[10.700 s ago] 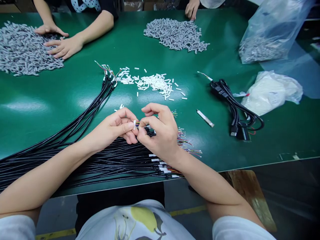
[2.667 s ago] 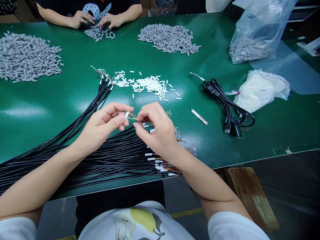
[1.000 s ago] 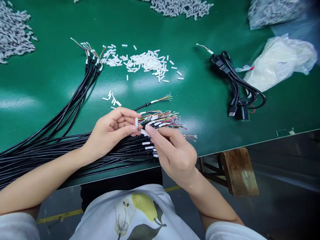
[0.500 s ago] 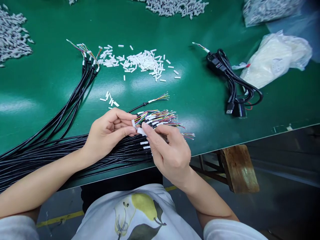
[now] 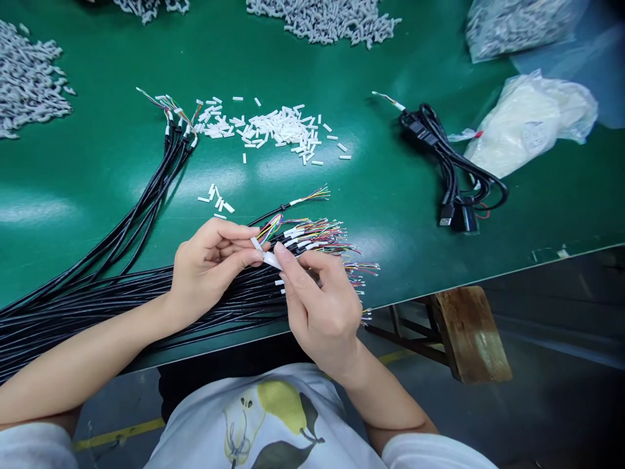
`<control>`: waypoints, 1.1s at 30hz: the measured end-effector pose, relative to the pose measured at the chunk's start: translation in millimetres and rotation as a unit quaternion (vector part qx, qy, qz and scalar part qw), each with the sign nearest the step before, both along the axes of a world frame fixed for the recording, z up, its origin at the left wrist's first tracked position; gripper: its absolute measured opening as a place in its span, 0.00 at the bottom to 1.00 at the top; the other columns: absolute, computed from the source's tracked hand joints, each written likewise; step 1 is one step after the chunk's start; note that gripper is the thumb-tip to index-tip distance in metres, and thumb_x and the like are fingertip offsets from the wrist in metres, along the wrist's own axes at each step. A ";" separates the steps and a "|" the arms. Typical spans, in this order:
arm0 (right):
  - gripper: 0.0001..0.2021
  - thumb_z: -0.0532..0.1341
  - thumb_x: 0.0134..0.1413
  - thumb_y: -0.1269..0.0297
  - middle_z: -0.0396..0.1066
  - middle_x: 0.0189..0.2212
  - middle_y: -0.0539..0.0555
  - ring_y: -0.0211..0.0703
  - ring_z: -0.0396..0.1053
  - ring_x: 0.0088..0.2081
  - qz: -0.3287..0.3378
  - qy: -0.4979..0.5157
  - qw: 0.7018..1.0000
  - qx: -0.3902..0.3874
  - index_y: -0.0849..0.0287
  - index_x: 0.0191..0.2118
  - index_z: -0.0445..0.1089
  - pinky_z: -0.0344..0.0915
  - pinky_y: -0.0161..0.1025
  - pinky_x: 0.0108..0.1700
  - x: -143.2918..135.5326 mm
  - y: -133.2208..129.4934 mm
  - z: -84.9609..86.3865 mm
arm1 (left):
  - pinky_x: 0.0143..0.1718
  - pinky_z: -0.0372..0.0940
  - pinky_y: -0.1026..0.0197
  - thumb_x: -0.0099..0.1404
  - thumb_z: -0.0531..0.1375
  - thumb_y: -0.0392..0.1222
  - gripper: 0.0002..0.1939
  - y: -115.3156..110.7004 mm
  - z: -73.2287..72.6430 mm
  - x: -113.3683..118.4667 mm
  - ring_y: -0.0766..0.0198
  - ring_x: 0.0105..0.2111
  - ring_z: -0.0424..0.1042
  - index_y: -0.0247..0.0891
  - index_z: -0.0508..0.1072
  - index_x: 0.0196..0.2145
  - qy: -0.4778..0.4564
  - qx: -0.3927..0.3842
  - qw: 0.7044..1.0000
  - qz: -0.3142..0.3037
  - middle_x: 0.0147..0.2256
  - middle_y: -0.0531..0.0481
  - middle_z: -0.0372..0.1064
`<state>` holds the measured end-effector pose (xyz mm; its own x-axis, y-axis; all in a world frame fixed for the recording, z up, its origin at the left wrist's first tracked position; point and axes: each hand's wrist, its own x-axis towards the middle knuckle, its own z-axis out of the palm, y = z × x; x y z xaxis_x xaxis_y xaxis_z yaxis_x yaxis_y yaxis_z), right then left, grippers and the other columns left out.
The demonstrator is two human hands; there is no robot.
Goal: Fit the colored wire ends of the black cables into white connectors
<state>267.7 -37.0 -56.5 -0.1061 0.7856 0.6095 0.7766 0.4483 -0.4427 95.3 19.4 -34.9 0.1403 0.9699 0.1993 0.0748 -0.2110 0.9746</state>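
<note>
In the head view, my left hand (image 5: pixel 208 264) pinches the end of a black cable, with a white sleeve (image 5: pixel 256 244) and a loop of coloured wires (image 5: pixel 271 228) at its fingertips. My right hand (image 5: pixel 325 293) is closed beside it, thumb and forefinger on a white strip-like piece (image 5: pixel 272 260) that reaches to my left fingertips. What kind of piece it is I cannot make out. Under both hands lies a thick bundle of black cables (image 5: pixel 122 293), their stripped coloured ends (image 5: pixel 325 234) pointing right. Several of these ends carry white sleeves.
Loose white sleeves (image 5: pixel 286 127) lie heaped beyond my hands, with a few nearer (image 5: pixel 215 195). A smaller cable group (image 5: pixel 156 172) is at left. Grey plastic parts (image 5: pixel 327 23) lie at the back. Right are a coiled USB cable (image 5: pixel 439 156) and plastic bag (image 5: pixel 527 124); a wooden stool (image 5: pixel 476 335) stands below.
Both hands have shifted slightly left. The coloured wires at my left fingertips now bend up in a rounder loop. The whole view has moved a little.
</note>
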 end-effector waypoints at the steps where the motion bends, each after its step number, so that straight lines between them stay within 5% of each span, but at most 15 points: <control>1: 0.26 0.58 0.63 0.78 0.71 0.40 0.56 0.41 0.69 0.38 -0.004 0.002 1.000 0.003 0.53 0.65 0.67 0.70 0.38 0.38 -0.9 0.0 0.2 | 0.34 0.77 0.70 0.59 0.72 0.33 0.10 0.6 0.3 0.8 0.68 0.30 0.82 0.38 0.77 0.38 -0.017 -0.006 1.000 -0.003 0.30 0.55 0.81; 11: 0.20 0.60 0.61 0.81 0.68 0.39 0.55 0.40 0.66 0.38 0.011 0.001 0.999 0.037 0.61 0.56 0.73 0.69 0.36 0.39 1.4 4.1 7.7 | 0.31 0.77 0.68 0.57 0.74 0.39 0.12 4.6 0.6 1.3 0.66 0.28 0.82 0.37 0.77 0.37 -0.062 -0.016 0.998 -0.013 0.29 0.52 0.81; 20: 0.18 0.58 0.63 0.79 0.69 0.39 0.56 0.40 0.67 0.37 0.009 -0.009 1.000 0.026 0.61 0.55 0.74 0.69 0.37 0.38 0.6 5.4 7.7 | 0.33 0.77 0.73 0.58 0.72 0.31 0.11 5.6 -2.3 -1.0 0.68 0.29 0.83 0.38 0.79 0.39 -0.040 0.048 0.998 -0.014 0.30 0.54 0.82; 33: 0.17 0.58 0.65 0.77 0.72 0.38 0.55 0.39 0.69 0.37 -0.015 -0.052 0.998 0.023 0.60 0.56 0.73 0.69 0.36 0.38 -0.8 3.1 13.7 | 0.35 0.77 0.73 0.60 0.71 0.31 0.13 7.5 -12.4 -10.1 0.68 0.32 0.83 0.40 0.79 0.43 0.088 0.187 0.978 0.012 0.35 0.54 0.83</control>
<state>266.8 -33.9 -42.8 -0.1468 0.7605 0.6325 0.8308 0.4419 -0.3385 85.2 26.9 -47.2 0.1826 0.8369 0.5160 0.2447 -0.5470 0.8006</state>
